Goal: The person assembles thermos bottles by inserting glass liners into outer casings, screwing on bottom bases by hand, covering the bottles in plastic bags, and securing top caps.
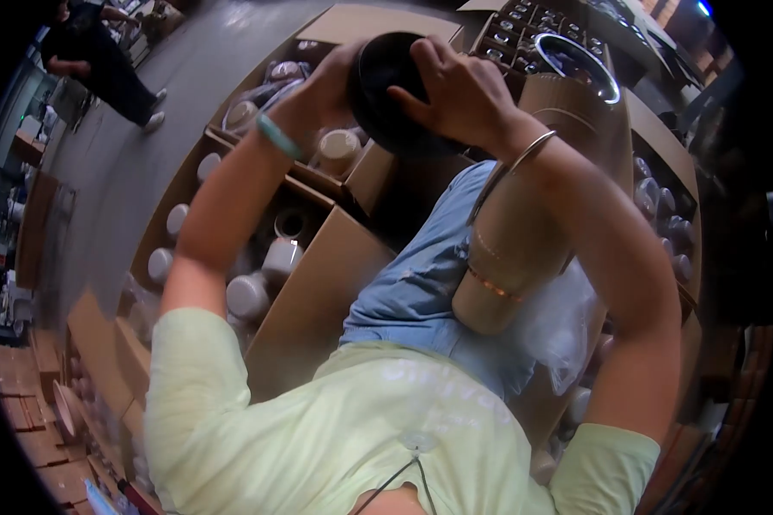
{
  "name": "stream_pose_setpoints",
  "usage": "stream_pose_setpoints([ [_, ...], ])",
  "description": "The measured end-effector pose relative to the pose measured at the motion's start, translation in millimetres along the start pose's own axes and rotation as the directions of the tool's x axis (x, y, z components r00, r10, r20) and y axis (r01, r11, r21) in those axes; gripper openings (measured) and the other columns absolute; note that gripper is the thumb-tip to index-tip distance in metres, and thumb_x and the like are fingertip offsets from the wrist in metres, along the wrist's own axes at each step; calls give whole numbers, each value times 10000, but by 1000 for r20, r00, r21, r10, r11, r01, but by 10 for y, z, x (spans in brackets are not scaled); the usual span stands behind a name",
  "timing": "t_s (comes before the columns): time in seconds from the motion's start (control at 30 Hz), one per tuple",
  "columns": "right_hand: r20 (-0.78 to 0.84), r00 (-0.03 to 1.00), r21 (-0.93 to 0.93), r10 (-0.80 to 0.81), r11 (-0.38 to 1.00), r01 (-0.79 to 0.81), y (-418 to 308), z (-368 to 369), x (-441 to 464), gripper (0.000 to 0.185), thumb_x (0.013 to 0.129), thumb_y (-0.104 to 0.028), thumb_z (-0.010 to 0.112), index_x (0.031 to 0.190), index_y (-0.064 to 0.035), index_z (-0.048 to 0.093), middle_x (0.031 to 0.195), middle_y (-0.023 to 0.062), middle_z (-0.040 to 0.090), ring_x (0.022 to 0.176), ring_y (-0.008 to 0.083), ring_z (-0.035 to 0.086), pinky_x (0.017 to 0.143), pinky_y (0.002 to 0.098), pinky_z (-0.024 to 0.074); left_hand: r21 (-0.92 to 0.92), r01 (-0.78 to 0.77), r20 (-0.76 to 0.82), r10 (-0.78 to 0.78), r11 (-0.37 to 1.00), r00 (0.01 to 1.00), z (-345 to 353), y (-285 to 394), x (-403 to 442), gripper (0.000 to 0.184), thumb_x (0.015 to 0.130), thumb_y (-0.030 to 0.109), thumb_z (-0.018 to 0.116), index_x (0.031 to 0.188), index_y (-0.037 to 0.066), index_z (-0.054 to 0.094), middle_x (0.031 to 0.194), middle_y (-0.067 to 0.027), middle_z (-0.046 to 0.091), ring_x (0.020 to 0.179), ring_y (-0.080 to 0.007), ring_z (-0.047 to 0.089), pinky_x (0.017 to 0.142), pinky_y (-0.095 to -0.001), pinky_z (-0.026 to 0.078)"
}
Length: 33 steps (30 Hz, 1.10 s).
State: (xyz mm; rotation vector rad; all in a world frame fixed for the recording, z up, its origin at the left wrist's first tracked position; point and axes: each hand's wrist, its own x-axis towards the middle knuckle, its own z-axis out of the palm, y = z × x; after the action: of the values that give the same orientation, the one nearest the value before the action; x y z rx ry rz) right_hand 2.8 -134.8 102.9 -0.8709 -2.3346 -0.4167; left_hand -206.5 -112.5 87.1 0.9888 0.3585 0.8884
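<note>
In the head view, a round black piece [412,136] is held up in front of the person, in the upper middle. The left hand [328,90] holds its left side; the fingers' far ends are hidden behind it. The right hand [465,96] holds it from the other side, thumb and bent fingers lying over its dark face. A teal band [278,137] circles the left wrist, a thin silver bangle [537,142] the right.

A large beige tumbler [511,249] leans against the jeans [425,270], its upper part passing behind the right forearm. Its bright metal rim [611,84] points away from the person. A clear plastic bag [565,326] lies just beside its lower end.

To the left, an open box [305,279] contains jars [249,296] with pale tops, some partly hidden by the left arm. More jars [650,196] sit in a carton to the right. Beyond the black piece, a divided carton [498,26] has small items in its cells. At upper left, well apart, a person [103,64] in dark clothes stands on the grey floor [176,94]
</note>
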Motion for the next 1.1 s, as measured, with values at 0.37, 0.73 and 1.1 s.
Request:
stream_pose_setpoints([
  [0.37, -18, 860, 256, 511, 833, -490, -170, 214, 254, 644, 938, -592, 525, 1061, 40, 510, 1032, 285, 622, 838, 470, 671, 671, 507, 555, 584, -663, -465, 863, 467, 199, 810, -1045, 149, 448, 985, 188, 621, 1306, -19, 386, 1202, -95, 553, 1086, -157, 539, 990, -299, 428],
  [0.73, -142, 857, 111, 496, 868, -484, 38, 277, 355, 638, 899, -584, 565, 1080, 26, 529, 1075, 248, 618, 857, 432, 691, 720, 490, 566, 755, -547, -280, 932, 362, 230, 516, -644, 327, 291, 926, 225, 592, 1078, -23, 569, 930, -100, 629, 854, -148, 582, 775, -304, 491],
  [1.1, 157, 922, 187, -354, 927, 325, 211, -195, -91, 537, 890, -451, 642, 1159, -12, 490, 1092, 163, 554, 784, 360, 670, 642, 412, 561, 566, -430, 259, 343, 703, 903, -595, -433, 159, 731, 716, 36, 832, 1361, 23, 486, 1229, -89, 617, 1082, -138, 610, 960, -315, 506],
])
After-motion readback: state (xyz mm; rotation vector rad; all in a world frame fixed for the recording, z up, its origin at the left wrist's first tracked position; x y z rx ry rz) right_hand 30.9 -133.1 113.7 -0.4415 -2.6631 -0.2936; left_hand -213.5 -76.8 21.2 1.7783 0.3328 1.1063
